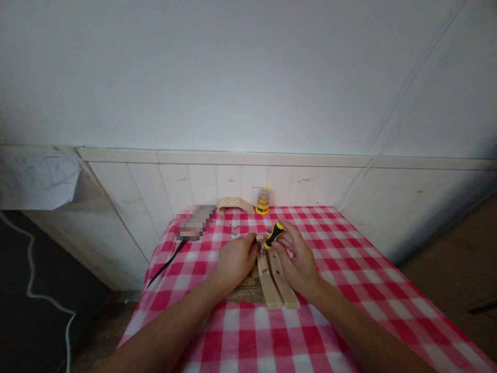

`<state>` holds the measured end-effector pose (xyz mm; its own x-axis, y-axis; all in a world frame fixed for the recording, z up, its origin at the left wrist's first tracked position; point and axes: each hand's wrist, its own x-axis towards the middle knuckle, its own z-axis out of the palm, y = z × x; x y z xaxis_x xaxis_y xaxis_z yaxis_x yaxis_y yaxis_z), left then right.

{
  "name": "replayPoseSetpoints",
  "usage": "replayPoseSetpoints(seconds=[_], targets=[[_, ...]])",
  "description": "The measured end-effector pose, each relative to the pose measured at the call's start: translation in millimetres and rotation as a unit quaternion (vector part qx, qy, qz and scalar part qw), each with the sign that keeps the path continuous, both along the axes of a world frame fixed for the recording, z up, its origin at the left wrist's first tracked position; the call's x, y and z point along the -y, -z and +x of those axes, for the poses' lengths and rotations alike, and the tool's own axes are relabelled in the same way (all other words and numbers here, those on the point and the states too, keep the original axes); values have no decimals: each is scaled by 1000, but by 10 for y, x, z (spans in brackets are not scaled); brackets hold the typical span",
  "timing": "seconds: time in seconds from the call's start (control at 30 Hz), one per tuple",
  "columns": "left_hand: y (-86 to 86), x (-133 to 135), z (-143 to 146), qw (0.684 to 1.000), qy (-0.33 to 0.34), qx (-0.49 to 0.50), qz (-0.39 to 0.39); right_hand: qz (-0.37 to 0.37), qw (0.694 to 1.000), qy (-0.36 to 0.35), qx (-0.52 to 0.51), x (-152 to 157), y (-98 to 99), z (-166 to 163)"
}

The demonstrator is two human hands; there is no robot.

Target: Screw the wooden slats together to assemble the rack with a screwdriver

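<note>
My right hand [297,256] grips a black and yellow screwdriver [273,235], its tip pointing down at the top end of two light wooden slats [276,280]. The slats lie side by side on the red and white checked tablecloth [349,290]. My left hand [235,259] is closed on the far end of the left slat, fingers pressed round it beside the screwdriver tip. A flat patterned wooden piece [248,287] lies under the slats, partly hidden by my left wrist.
A curved wooden part [234,204] and a yellow container of bits [263,200] stand at the table's back edge by the panelled wall. Small screws [233,228] lie nearby. A blurred object [194,223] with a black cable [166,264] sits at the back left.
</note>
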<state>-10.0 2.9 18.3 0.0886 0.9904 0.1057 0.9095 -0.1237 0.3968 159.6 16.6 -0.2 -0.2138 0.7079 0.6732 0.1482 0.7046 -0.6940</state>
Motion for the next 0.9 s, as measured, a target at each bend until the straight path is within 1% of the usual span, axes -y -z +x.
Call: replayPoseSetpoints(seconds=[0.5, 0.9], targets=[[4, -8, 1, 1000, -7, 7, 0, 20, 998, 60, -14, 8, -59, -6], [25, -12, 0, 1000, -5, 6, 5, 21, 996, 80, -28, -14, -34, -15]])
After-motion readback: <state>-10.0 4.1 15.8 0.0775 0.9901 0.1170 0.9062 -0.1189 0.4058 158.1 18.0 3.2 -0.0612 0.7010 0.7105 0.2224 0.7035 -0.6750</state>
